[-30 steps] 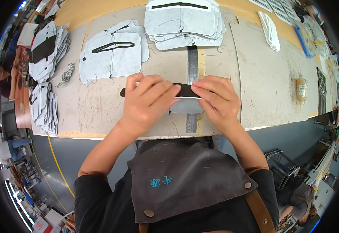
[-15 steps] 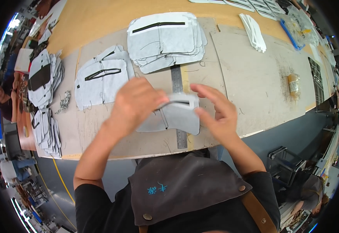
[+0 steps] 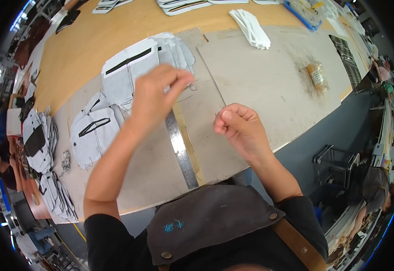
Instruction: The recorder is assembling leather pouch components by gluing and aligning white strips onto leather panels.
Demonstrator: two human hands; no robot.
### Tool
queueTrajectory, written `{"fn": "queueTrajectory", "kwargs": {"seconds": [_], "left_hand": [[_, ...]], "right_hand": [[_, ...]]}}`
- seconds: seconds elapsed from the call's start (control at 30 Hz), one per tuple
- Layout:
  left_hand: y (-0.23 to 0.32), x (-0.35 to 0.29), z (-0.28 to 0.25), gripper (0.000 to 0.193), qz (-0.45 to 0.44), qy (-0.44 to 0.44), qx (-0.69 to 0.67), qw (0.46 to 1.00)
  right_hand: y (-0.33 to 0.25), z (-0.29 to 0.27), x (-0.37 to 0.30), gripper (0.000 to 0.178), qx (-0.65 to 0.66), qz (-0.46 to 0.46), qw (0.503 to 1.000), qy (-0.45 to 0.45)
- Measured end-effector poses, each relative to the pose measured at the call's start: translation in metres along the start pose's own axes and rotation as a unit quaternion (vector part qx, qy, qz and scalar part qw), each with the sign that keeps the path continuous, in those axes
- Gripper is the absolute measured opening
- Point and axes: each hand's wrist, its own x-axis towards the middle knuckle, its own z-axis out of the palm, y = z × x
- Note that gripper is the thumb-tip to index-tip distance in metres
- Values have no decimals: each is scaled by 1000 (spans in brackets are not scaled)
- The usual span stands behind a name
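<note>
My left hand [image 3: 158, 92], slightly blurred, hovers by the larger pile of light grey fabric panels [image 3: 138, 70], its thumb and fingertips pressed together. The top panel there carries a black strip in a white band. My right hand [image 3: 242, 128] is over the right-centre of the table, fingers curled in and thumb against them. What either hand pinches, if anything, is too small or hidden to make out. A steel ruler [image 3: 182, 156] lies below and between the hands, beside a yellowish tape strip [image 3: 188, 144]. Left of it sits a smaller panel pile [image 3: 95, 135].
White strips [image 3: 251, 30] lie bundled at the back, near a blue tray [image 3: 301, 18]. A bottle [image 3: 317, 76] with yellowish contents rests at the right. More stacked panels [image 3: 41, 140] stand at the far left. Co-workers sit at both sides.
The grey panel that was between my hands is out of them. My left hand has moved up toward the larger pile; my right hand's fingers have curled closed. The view has shifted right.
</note>
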Motion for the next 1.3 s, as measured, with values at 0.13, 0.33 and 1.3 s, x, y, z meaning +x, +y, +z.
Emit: {"fn": "queueTrajectory", "kwargs": {"seconds": [0.13,0.33,1.3], "left_hand": [[20,-32,37,12,-162,-21,-114,980],[17,-48,67,22,-173,-81,-109,976],[54,-1,123,58,-205,34,-515,832]], "right_hand": [[2,0,3,19,-62,-7,998,30],[-3,-28,4,32,-116,-55,992,18],[-38,-33,6,65,206,-44,974,-89]]}}
